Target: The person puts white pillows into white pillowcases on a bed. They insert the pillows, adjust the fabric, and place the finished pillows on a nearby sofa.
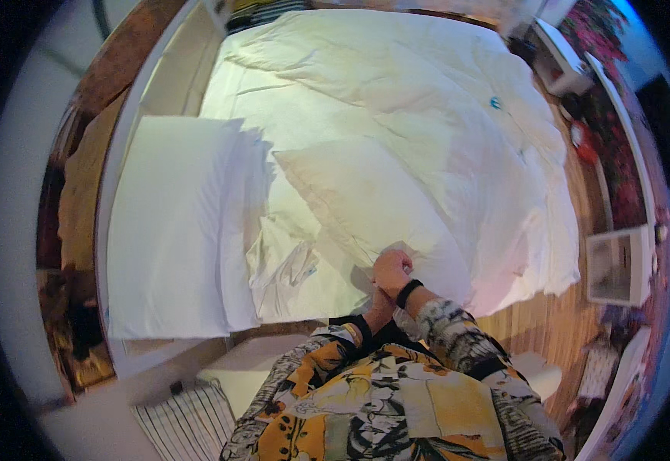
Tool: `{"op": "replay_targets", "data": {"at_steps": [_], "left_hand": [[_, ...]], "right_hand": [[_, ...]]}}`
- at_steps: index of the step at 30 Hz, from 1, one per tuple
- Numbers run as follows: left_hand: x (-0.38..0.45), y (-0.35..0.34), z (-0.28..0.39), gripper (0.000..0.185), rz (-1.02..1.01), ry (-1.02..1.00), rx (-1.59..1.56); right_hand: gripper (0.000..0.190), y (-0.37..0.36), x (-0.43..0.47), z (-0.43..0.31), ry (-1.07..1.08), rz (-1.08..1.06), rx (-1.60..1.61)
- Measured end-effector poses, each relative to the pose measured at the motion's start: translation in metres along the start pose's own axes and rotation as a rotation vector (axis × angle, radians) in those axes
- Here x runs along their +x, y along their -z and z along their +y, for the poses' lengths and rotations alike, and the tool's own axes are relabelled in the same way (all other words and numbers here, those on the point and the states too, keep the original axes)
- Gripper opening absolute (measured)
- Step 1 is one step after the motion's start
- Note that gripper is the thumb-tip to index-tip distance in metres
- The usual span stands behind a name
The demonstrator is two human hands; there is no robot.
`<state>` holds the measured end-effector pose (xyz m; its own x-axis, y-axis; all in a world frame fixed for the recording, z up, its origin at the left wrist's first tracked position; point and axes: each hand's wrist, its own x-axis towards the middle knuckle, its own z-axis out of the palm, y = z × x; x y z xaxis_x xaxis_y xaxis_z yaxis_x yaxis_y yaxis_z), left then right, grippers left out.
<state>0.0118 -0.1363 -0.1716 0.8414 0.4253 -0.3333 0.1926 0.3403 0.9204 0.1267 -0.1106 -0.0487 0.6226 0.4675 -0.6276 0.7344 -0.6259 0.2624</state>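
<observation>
Close to the bed's near edge, my right hand (392, 273) is curled at the lower edge of a white pillow (363, 190). Just below it, partly covered by it, is my left hand (380, 305); its fingers are mostly hidden. Whether cloth is pinched between the fingers does not show clearly. The pillow lies slantwise on a white sheet (323, 294). Crumpled white cloth (286, 259) lies left of the pillow. Another white pillow or folded bedding (168, 230) rests at the left end of the bed. A rumpled white duvet (427, 75) spreads over the far and right side.
A white open-fronted cabinet (620, 268) stands right of the bed on the wooden floor (519, 322). A striped cloth (188, 418) is at lower left. The bed's pale headboard (179, 63) runs along the left, with a wooden shelf behind it.
</observation>
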Motion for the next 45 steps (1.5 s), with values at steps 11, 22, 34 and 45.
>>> {"op": "replay_targets", "data": {"at_steps": [11, 22, 34, 45], "left_hand": [[0.049, 0.099, 0.131, 0.064, -0.322, -0.619, 1.356], [0.076, 0.1, 0.179, 0.028, -0.865, -1.193, 1.306], [0.1, 0.052, 0.148, 0.006, -1.245, -1.064, 1.158], [0.099, -0.081, 0.257, 0.018, -1.2, -0.884, 0.795]], "right_hand": [[0.015, -0.069, -0.01, 0.014, 0.095, 0.317, 0.445], [0.005, -0.067, -0.101, -0.013, -0.101, 0.362, 0.639], [0.009, -0.136, -0.103, -0.004, -0.384, 0.467, 0.832], [0.01, -0.056, -0.173, 0.126, -0.773, 0.811, 0.65]]}}
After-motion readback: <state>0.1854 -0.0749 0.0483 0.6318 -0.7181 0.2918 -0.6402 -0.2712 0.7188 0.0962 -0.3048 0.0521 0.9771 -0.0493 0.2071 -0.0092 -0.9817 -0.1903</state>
